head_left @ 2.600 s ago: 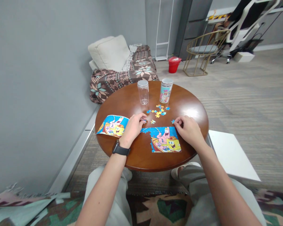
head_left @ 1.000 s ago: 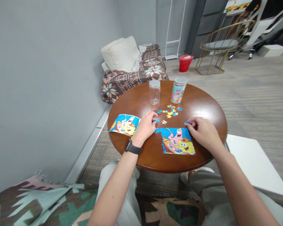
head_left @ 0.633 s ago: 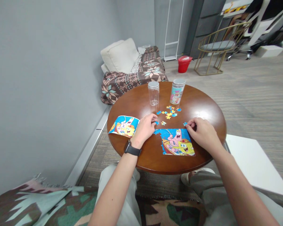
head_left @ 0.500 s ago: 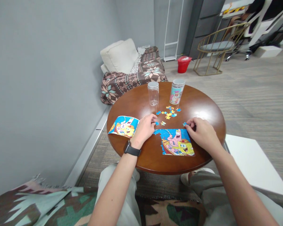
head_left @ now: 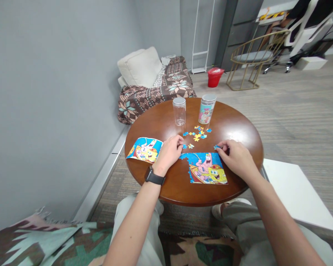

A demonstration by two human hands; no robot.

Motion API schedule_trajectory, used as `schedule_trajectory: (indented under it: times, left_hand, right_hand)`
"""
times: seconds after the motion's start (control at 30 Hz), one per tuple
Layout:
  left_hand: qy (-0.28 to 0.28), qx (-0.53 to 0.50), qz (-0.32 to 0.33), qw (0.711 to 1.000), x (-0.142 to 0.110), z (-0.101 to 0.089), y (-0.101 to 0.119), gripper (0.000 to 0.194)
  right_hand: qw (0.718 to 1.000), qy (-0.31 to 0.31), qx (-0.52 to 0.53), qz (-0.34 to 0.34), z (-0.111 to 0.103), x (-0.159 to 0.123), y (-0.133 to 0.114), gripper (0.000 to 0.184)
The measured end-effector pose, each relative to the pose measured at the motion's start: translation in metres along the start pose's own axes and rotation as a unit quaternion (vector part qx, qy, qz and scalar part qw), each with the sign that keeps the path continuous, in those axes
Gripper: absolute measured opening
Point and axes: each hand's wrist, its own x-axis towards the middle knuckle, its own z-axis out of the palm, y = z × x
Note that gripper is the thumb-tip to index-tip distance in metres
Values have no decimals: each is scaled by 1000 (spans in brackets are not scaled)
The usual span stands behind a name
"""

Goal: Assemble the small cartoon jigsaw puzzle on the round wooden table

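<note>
Blue and knobbed, a jigsaw piece [head_left: 215,147] is pinched in the bare right hand [head_left: 236,157], centre-right; the bare left hand [head_left: 170,152] (grip: cannot tell) is beside the flat multicoloured puzzle [head_left: 207,168], lower centre.

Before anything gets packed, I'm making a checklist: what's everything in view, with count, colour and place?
Table: 1, brown, centre
Puzzle section: 1, multicoloured, between forearms
Picture sheet: 1, mostly blue, table's left
Loose pieces: several, blue and yellow, near jars
Clear jar: 1, silver lid, table's far side
Labelled jar: 1, pastel, right of clear jar
Covered seat: 1, brown patterned, behind table
Cushions: count unclear, cream, covered seat
Bin: 1, red, far floor
Rack: 1, white, far wall
Cabinet: 1, grey, far wall
Wire chair: 1, gold, top right
Box: 1, white, far right
Panel: 1, white, table's right
Patterned textile: count unclear, multicoloured, bottom
Legs: 2, grey trousers, bottom
Left hand: 1, black watch, by blue piece
Right hand: 1, bare, holding another blue piece
</note>
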Motion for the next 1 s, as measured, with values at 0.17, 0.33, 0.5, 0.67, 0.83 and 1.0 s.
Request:
schedule_trajectory:
  times: [0.17,0.33,0.5,0.67,0.83,1.0]
  left_hand:
    - [7,23,5,1000,0,0,0,14]
    - [2,-15,12,1000,-1,-3,3,14]
    - [-8,-21,19,1000,-2,-3,2,15]
    - [-5,-17,19,1000,-1,-1,0,16]
    - [3,1,18,1000,-1,0,0,12]
    - [-4,-5,22,1000,-1,1,-2,15]
  right_hand:
    - [1000,-9,3,1,-1,0,-1,15]
    - [1000,-6,2,-5,-2,-1,-3,14]
    - [1000,0,-6,-12,0,-1,-1,18]
    - [1000,-5,-6,-15,0,-1,1,19]
    - [1000,-7,6,2,0,0,-1,16]
    - [1000,-8,7,5,-1,0,-1,17]
